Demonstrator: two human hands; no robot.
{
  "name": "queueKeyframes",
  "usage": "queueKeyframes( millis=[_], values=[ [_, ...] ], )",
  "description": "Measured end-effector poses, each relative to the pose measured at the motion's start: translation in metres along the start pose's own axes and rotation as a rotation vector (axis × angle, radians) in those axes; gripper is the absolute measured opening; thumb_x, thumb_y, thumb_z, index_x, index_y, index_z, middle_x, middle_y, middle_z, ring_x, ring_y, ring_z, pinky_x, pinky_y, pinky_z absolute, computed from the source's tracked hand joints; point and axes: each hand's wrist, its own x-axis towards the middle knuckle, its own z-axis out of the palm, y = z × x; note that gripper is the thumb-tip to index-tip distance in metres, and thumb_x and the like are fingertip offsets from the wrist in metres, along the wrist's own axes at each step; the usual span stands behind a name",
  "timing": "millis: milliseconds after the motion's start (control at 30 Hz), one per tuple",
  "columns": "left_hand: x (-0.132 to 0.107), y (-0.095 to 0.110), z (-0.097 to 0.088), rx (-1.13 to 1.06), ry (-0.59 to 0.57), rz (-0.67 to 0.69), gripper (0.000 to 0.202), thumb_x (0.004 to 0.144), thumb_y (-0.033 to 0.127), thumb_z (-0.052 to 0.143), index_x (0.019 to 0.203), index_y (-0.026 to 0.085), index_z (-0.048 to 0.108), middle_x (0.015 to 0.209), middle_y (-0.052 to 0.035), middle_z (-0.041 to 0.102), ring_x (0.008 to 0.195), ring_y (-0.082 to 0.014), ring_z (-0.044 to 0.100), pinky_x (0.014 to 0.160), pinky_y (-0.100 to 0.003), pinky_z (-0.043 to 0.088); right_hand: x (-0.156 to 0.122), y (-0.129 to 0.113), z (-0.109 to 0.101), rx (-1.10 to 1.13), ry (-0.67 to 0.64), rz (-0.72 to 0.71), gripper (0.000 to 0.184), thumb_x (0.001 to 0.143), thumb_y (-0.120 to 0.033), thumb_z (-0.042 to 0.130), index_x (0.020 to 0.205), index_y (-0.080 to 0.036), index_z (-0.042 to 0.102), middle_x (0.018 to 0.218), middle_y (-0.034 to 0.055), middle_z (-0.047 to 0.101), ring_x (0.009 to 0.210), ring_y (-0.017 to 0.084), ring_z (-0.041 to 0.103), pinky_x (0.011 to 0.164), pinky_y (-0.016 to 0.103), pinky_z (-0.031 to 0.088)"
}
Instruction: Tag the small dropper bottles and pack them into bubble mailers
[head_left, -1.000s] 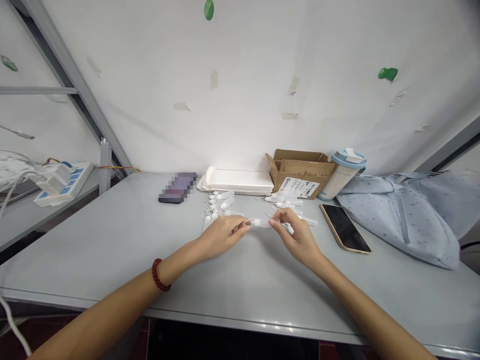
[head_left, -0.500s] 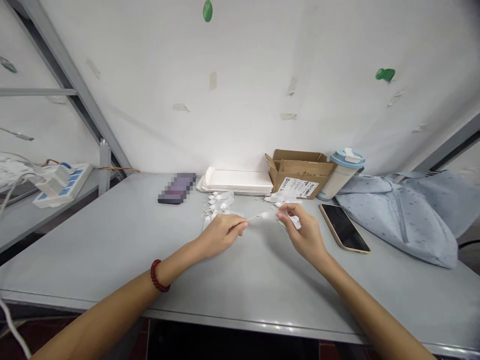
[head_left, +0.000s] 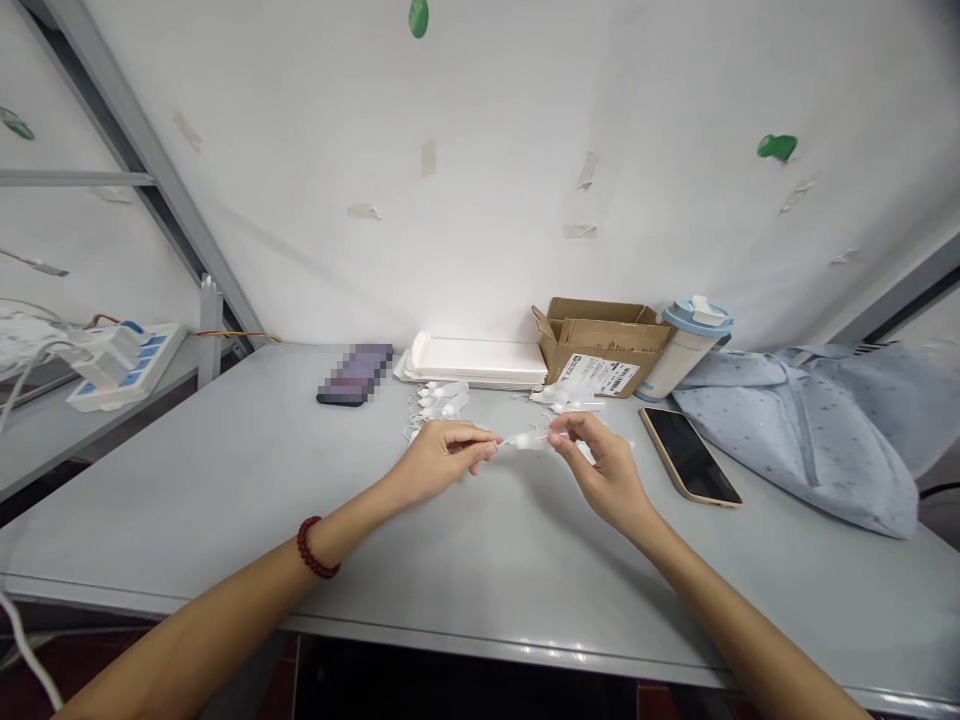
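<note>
Between my hands is a small translucent plastic bottle [head_left: 530,440] with a white cap end pointing left. My right hand [head_left: 600,465] pinches its clear end between thumb and fingers. From the cap side a thin pale cord [head_left: 508,441] runs to my left hand [head_left: 446,460], whose thumb and forefinger are closed on it. Behind my left hand lies a cluster of similar small bottles [head_left: 442,398] with looped white cords. More small bottles [head_left: 574,397] lie behind and partly under my right hand.
A stack of white trays [head_left: 480,360], an open cardboard box [head_left: 600,345] and a blue-lidded tumbler [head_left: 684,345] stand by the wall. One phone [head_left: 690,455] lies right, another dark, blurred flat object [head_left: 356,375] left. A blue cloth bag [head_left: 795,430] covers the right side. A power strip [head_left: 131,370] sits far left.
My right hand has shifted slightly left and lower, closer to my left hand. The bottle now shows more fully between them, and the cord span looks shorter.
</note>
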Motion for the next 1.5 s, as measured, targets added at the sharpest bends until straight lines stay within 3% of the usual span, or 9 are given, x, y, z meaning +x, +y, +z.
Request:
queueKeyframes(
  millis=[167,400,1167,1500],
  values=[
    [0.0,0.005,-0.002,-0.006,-0.083,-0.018,0.026,0.082,0.033,0.053,0.076,0.014,0.069,0.066,-0.003,0.063,0.06,-0.0115,0.056,0.053,-0.021,0.044,-0.001,-0.002,0.001,0.032,-0.027,0.019,0.017,0.086,-0.037,0.048,0.088,-0.021,0.055,0.076,0.0025,0.058,0.07,0.015,0.052,0.058,0.025,0.042],
    [-0.001,0.012,-0.001,-0.038,-0.133,-0.041,0.028,0.083,0.034,0.051,0.075,0.012,0.066,0.068,-0.0035,0.063,0.055,-0.0094,0.053,0.051,-0.021,0.042,-0.001,-0.002,0.0,0.054,-0.04,0.026,0.017,0.086,-0.037,0.049,0.087,-0.021,0.056,0.076,0.0019,0.058,0.07,0.014,0.052,0.059,0.025,0.042],
    [-0.002,0.012,-0.001,-0.057,-0.123,-0.047,0.029,0.084,0.034,0.05,0.071,0.013,0.064,0.066,-0.0024,0.061,0.054,-0.0088,0.051,0.053,-0.022,0.043,-0.002,0.0,0.003,0.033,-0.046,0.01,0.019,0.086,-0.037,0.048,0.087,-0.02,0.056,0.074,0.0014,0.059,0.067,0.014,0.053,0.058,0.025,0.043],
    [0.0,0.006,-0.006,-0.065,-0.102,-0.024,0.028,0.084,0.032,0.051,0.069,0.012,0.063,0.065,-0.0024,0.061,0.058,-0.0099,0.054,0.056,-0.021,0.044,-0.007,-0.002,0.011,-0.107,-0.072,-0.187,0.017,0.089,-0.032,0.045,0.094,-0.019,0.056,0.073,0.0031,0.063,0.06,0.013,0.056,0.056,0.024,0.045]
  ],
)
